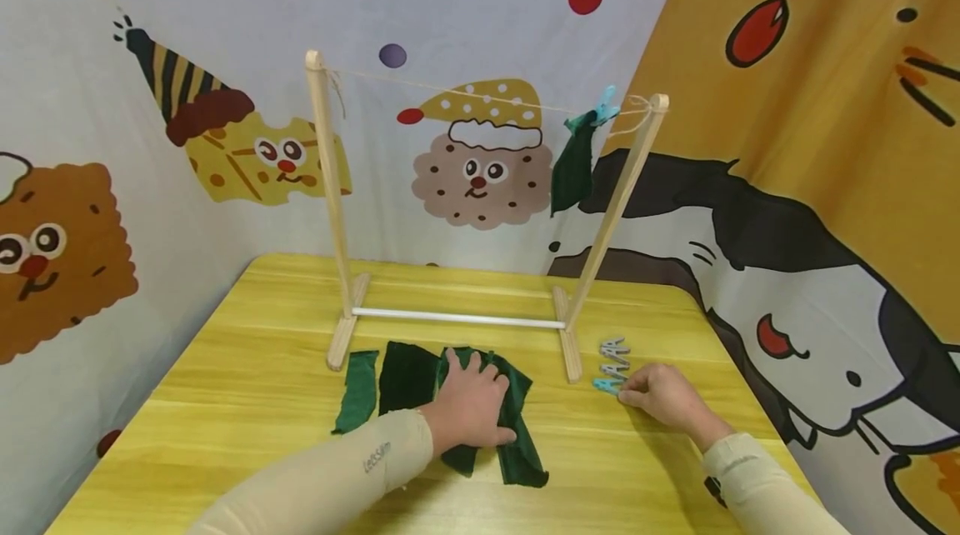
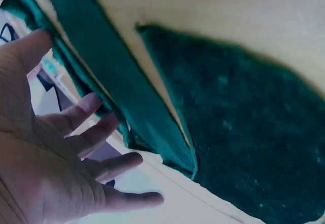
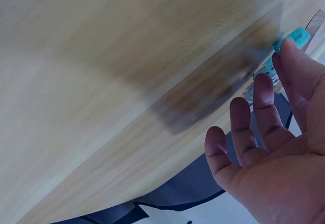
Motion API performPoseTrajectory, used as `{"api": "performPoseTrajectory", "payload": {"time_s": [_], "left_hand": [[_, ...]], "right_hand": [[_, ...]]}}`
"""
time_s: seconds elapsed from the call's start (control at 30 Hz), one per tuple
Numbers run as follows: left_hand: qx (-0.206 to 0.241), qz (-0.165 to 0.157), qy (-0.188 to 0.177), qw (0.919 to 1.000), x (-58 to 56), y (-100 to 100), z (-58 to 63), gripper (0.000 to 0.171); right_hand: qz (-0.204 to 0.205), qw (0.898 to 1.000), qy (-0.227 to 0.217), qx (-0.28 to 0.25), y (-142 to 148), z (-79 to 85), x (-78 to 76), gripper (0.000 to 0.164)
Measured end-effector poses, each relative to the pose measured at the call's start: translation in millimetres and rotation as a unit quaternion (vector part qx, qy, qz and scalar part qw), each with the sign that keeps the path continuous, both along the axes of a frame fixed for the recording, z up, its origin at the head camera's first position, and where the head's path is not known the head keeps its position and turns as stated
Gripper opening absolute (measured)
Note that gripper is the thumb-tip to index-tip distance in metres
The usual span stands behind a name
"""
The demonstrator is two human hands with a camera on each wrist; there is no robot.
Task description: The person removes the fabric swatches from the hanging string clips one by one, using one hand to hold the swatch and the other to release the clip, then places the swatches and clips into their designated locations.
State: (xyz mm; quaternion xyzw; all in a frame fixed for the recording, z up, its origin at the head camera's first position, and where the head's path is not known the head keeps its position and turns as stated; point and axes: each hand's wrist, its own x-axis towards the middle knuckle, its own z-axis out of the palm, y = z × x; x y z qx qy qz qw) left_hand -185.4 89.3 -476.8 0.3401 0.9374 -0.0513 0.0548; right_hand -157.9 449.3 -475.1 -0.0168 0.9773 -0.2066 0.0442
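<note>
My left hand [image 1: 472,400] lies over several dark green cloth pieces on the table, its fingers spread and straight. In the left wrist view, the fingers [image 2: 117,163] are beside a narrow green cloth strip [image 2: 117,76] and a wider dark green cloth [image 2: 244,117]. At the right of the table, my right hand [image 1: 667,397] pinches a light blue clothespin [image 1: 607,385] at its near end between thumb and index finger. The right wrist view shows the thumb against the blue clothespin [image 3: 299,37], the other fingers loosely bent. Grey clothespins [image 1: 615,368] lie just behind it.
A wooden stand [image 1: 330,185] carries a string between two posts. From its right end hangs a green cloth [image 1: 573,172], clipped by a blue clothespin [image 1: 606,106]. A white rod [image 1: 457,317] joins the feet. A patterned curtain [image 1: 465,10] stands behind the table [image 1: 247,402].
</note>
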Motion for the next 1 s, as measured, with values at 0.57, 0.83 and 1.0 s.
{"api": "performPoseTrajectory", "payload": {"time_s": [0.57,0.83,1.0], "left_hand": [[0.078,-0.003,-0.069,0.9946,-6.3,-29,8.0,0.073],[0.114,-0.024,-0.077,0.9902,-10.4,-34,13.3,0.066],[0.176,-0.034,-0.011,0.9837,-29.8,-48,46.9,0.059]], "right_hand": [[-0.011,1.0,0.022,0.011,3,9.4,-0.7,0.014],[0.014,0.998,0.044,0.03,15,37.4,1.1,0.014],[0.014,0.998,0.04,0.04,21,76.2,-15.7,0.024]]}}
